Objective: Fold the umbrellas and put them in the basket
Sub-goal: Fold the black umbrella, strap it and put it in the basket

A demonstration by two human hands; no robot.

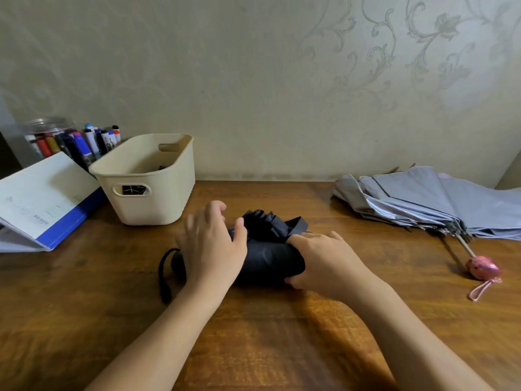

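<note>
- Fingers of left hand (211,244) blurred, loosely spread and curved over the handle end of the black umbrella (267,255); thumb lies on the fabric; palm seems to press down rather than grip. Whether the fingers close on anything, cannot tell.
- Right hand (324,258) curled round the other end of the bundle: fingers over the top, thumb underneath at the near side, clamped on the fabric.
- Black umbrella lies on the table (84,306) at centre, collapsed, lengthwise left to right. Pleats and a strap tab (296,222) stick up loose at the far side, between the hands.
- Black wrist loop (165,273) trails from its left end onto the wood, near side.
- Basket (149,179), cream plastic, stands just behind and left of the left hand. Something dark with light lines shows through its handle slot and over the inner wall.
- Grey umbrella (437,201) lies far right by the wall, canopy collapsed but loose and spread; shaft runs toward the near side to a pink handle (482,268) with a pink loop.
- Binder (42,198), white and blue, propped at left edge, touching or nearly touching the basket.
- Jar of markers (56,139) behind the binder, by the wall.
</note>
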